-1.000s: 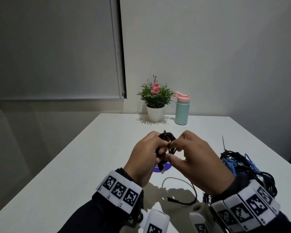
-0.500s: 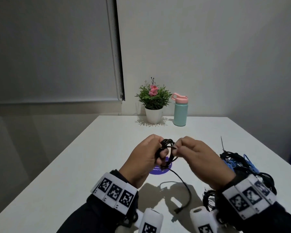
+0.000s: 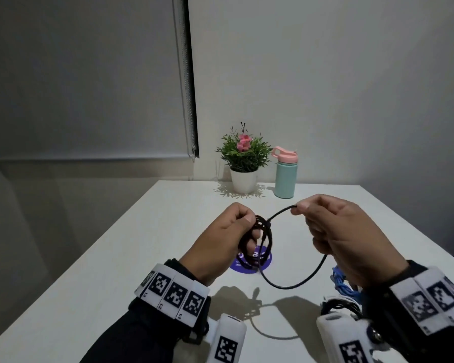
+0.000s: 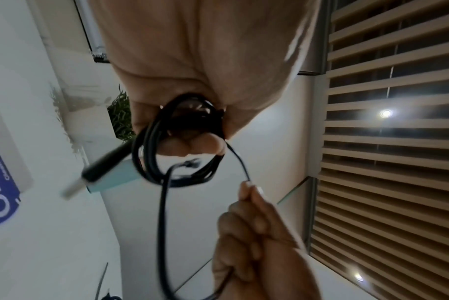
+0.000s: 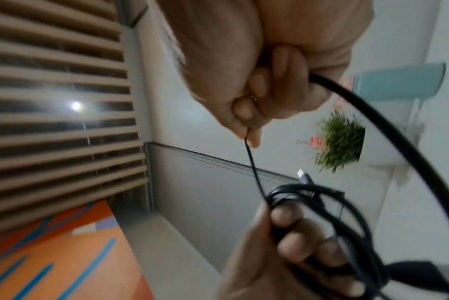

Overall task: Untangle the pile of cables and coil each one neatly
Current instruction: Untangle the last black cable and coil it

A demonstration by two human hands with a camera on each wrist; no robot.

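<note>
The right hand [image 3: 351,239] hides most of the tangled black and blue cable pile [image 3: 344,286]. Its grip pinches the thin black cable [image 3: 299,282]; the left hand [image 3: 220,239] clasps the cable's coiled loops [image 3: 266,233].

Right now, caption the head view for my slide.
Left hand holds black cable coil; right hand pinches its free end.

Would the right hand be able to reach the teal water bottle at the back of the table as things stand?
Probably not at once: the right hand pinches the black cable, so it is occupied, though bare table lies between it and the water bottle.
</note>
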